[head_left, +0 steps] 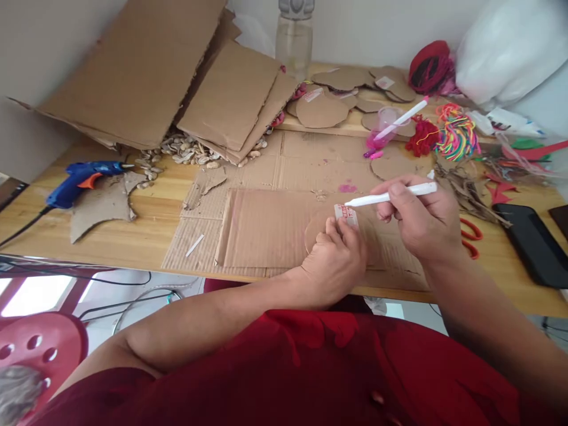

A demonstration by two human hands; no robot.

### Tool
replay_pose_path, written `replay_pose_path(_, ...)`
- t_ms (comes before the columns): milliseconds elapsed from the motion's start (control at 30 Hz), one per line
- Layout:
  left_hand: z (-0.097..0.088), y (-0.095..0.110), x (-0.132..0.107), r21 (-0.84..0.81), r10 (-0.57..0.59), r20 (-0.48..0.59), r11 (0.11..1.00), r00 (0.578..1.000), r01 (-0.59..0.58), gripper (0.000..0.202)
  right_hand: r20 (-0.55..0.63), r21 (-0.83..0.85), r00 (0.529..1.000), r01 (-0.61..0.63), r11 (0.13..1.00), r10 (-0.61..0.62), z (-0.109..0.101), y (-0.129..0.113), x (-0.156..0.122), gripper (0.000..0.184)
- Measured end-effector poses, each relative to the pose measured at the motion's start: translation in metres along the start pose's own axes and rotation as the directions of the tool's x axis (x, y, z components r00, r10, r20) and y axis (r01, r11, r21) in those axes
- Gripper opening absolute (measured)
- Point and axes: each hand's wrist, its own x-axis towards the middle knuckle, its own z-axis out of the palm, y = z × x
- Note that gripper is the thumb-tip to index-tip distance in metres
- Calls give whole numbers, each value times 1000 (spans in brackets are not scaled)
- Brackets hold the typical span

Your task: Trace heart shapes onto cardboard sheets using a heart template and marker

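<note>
My left hand [335, 260] has its fingers bent and pressed down on a round cardboard disc [313, 232], holding it against a larger flat cardboard sheet [266, 228]. A pale label with red print [345, 212] shows just beyond those fingertips; the fingers cover part of it. In my right hand [421, 219] is a white marker [390, 194], gripped between thumb and fingers. Its tip points left, over or close to the label; whether it touches cannot be made out. Orange-handled scissors [471, 231] lie partly behind my right wrist.
A blue glue gun [84, 182] lies at left by a cardboard scrap [100, 207]. Large cardboard sheets [128, 65] lean behind, over shells [189, 148]. Cut discs [322, 109], a bottle [294, 44] and colourful yarn [459, 133] stand further back. A phone [530, 242] is at right.
</note>
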Motion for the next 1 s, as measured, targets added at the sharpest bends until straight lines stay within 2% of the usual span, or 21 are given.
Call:
replay_pose_path(167, 5, 4, 4, -2, -42, -48, 999, 998, 42, 44, 211, -15, 977, 44, 999, -40, 23, -17, 10, 23)
replay_pose_path(233, 8, 7, 4, -10, -57, -75, 998, 996, 56, 44, 211, 9, 976, 59, 998, -60, 31, -14, 12, 23)
replay_pose_path(400, 13, 9, 2, 16, -88, -160, 996, 983, 92, 43, 110, 117, 993, 22, 993, -35, 39, -4, 11, 26)
replay_pose_path(533, 13, 8, 2, 5, -72, -158, 997, 985, 74, 43, 154, 17, 988, 14, 1000, -16, 39, -5, 7, 28)
replay_pose_path(633, 11, 5, 3, -19, -45, -128, 999, 991, 43, 43, 230, -59, 973, 26, 998, -12, 38, -8, 9, 28)
replay_pose_path(733, 6, 1, 4, -55, -19, -84, 998, 996, 15, 45, 343, -167, 939, 90, 982, -28, 40, -14, 15, 28)
replay_pose_path(867, 1, -5, 6, -174, 87, 35, 982, 996, -80, 47, 532, -284, 847, 175, 943, 3, 45, -24, 27, 21)
replay_pose_path(1000, 1, -8, 6, -231, 121, 54, 967, 991, -105, 48, 609, -334, 793, 270, 903, -12, 52, -32, 34, 16)
